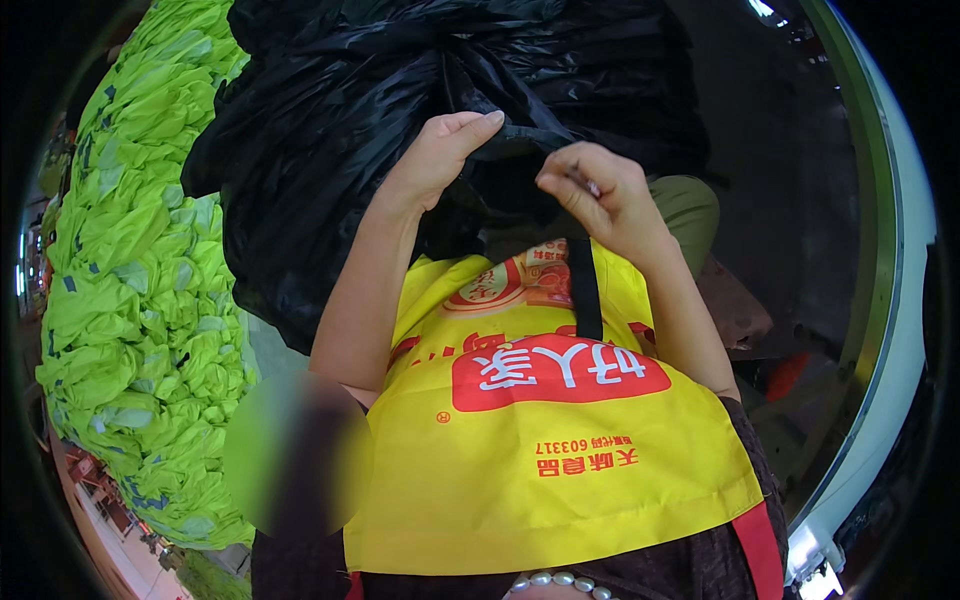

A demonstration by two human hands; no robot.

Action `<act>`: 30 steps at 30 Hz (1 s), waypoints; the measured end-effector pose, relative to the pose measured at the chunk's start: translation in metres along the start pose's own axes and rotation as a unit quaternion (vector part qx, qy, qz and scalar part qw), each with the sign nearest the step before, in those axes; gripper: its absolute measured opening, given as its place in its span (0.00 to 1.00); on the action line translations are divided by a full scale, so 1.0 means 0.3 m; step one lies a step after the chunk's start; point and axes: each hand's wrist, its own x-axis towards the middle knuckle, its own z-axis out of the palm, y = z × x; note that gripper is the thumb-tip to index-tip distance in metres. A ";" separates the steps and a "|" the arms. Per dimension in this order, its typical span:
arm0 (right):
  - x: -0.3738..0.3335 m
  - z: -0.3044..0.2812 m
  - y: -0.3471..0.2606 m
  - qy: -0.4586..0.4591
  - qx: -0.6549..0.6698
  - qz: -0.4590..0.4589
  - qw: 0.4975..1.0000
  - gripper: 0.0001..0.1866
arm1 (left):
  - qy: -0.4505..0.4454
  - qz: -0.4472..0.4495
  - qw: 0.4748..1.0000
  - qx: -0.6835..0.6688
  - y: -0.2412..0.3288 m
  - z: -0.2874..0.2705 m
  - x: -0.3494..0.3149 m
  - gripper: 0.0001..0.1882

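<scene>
Step judged as edge-handling: black sheeting [300, 190] lay bunched past the apron's [480, 535] far edge, left hand [438, 155] pinching its rim, right hand [612, 195] curled, hold unclear; next move seemingly called for steady tension.

A head-worn fisheye looks steeply down over the yellow apron [430, 490] at nearby black material [390, 90].

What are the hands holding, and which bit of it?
The left hand pinches black fabric by its edge; what the right hand holds, if anything, I can't tell.
</scene>
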 end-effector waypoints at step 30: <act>0.034 0.006 0.143 0.027 -0.317 -0.085 0.944 0.13 | 0.041 -0.069 0.994 0.071 0.046 0.042 0.015 0.18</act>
